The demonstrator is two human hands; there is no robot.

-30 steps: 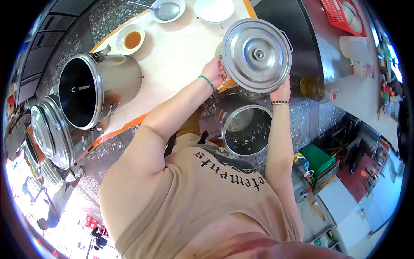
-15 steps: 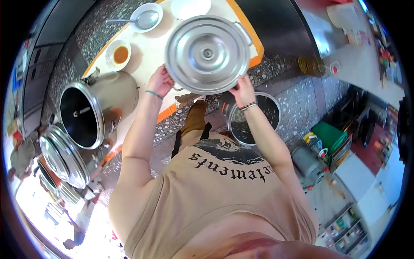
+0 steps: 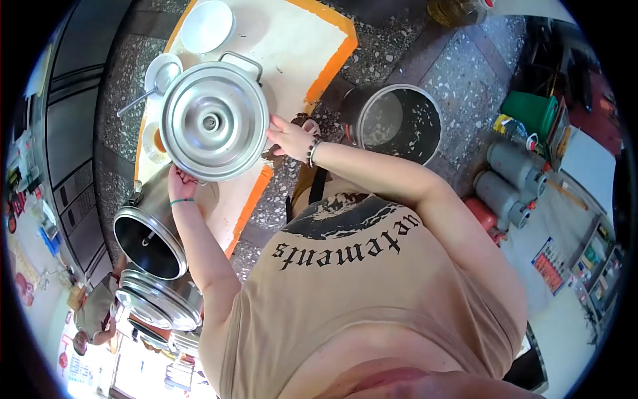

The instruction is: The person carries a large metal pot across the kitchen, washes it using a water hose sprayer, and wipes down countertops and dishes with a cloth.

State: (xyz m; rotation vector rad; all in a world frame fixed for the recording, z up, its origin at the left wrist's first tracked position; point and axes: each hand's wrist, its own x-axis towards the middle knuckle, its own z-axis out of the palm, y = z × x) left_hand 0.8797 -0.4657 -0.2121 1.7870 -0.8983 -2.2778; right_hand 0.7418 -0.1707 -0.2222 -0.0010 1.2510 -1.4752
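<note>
A round lidded metal pot [image 3: 211, 149], with a centre knob on its lid and a wire side handle, is held over the white, orange-edged table. My left hand [image 3: 182, 182], wearing a teal band, is closed at the pot's near-left edge; its fingertips are partly hidden. At the right edge, my right hand [image 3: 292, 138], with a beaded bracelet, presses its fingers and thumb against the pot's side. Under the pot's left edge, a bowl of brown liquid [image 3: 158, 141] is mostly covered. Beyond it a bowl [image 3: 159, 66] has a ladle [image 3: 137, 104] resting in it.
A white bowl [image 3: 207, 26] sits at the table's far end. Tall open steel pot [image 3: 149, 243] and lidded pot [image 3: 159, 299] stand at left. On the speckled floor at right is an open pot [image 3: 402, 126] with pale contents. Gas cylinders [image 3: 503, 199] and an oil jug [image 3: 458, 12] stand beyond. Another person [image 3: 96, 309] is lower left.
Both hands have carried the lidded pot leftward, closer to the bowls and the tall open steel pot. The view has turned, so the floor pot sits higher.
</note>
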